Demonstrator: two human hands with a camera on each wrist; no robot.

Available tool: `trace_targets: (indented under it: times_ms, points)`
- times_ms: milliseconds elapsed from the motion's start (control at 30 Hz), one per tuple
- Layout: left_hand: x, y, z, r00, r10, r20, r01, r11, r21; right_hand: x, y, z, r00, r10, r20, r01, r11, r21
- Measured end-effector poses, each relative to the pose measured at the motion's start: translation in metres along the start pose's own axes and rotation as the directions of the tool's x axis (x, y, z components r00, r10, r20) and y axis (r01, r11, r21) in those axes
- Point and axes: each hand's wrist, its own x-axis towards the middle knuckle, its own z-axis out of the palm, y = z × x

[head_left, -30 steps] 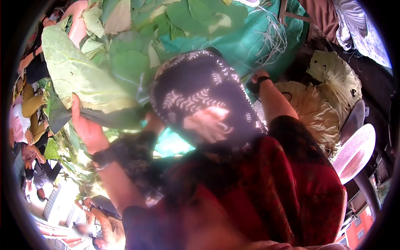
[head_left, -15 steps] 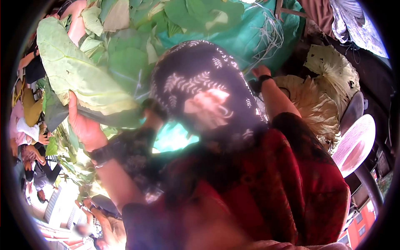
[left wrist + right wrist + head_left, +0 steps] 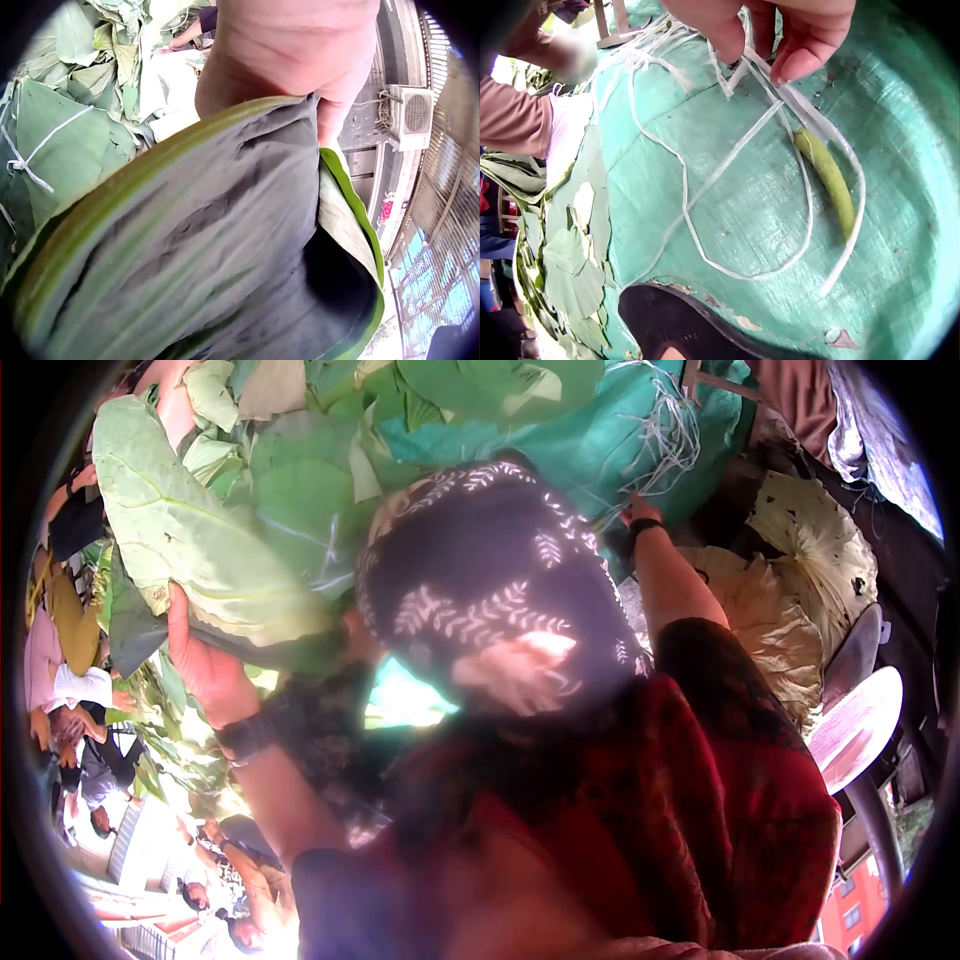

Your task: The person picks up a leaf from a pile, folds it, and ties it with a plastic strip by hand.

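My left hand (image 3: 208,672) grips a large folded lotus leaf (image 3: 170,510), thumb raised along its edge. Close up in the left wrist view, the leaf's greyish, ribbed underside (image 3: 202,225) hangs below the hand, with a dark hollow in the fold. Over on the right, my right hand (image 3: 780,34) pinches white plastic string (image 3: 802,109) between thumb and fingers, just above a green tarp (image 3: 727,187). Loops of that string trail across the tarp. Beside them lies a short green stem piece (image 3: 829,176).
Flat green leaves (image 3: 310,470) are heaped ahead, and a tied leaf bundle (image 3: 60,135) lies left. Dried brown leaves (image 3: 765,620) and a pale hat (image 3: 858,730) are at right. Dark leaf-patterned cloth (image 3: 470,580) blocks the middle. Other people sit at far left.
The left hand keeps its grip on the leaf, which has shifted slightly up in the view. The right hand sits slightly higher and farther right, at the string. The view itself has shifted slightly.
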Motion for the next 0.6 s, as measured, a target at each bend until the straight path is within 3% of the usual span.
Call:
trace_targets:
  times_ms: [100,200,400,600]
  points:
    - [0.001,-0.003,0.001,1.0,-0.015,0.011,0.015,1.0,-0.005,0.011,0.006,-0.001,1.0,0.002,-0.006,-0.001,0.998,0.057]
    - [0.002,-0.004,0.0,0.999,-0.013,0.034,0.014,1.0,-0.008,0.038,0.048,0.004,1.0,0.007,-0.02,-0.004,0.995,0.102]
    - [0.002,-0.008,-0.003,0.994,-0.059,0.096,0.062,0.998,-0.024,0.047,0.061,0.005,0.991,-0.118,-0.057,0.109,0.985,-0.136]
    - [0.011,-0.013,-0.008,0.995,-0.07,0.072,0.074,0.996,-0.047,0.042,0.04,-0.011,0.999,0.029,-0.041,-0.023,0.99,0.136]
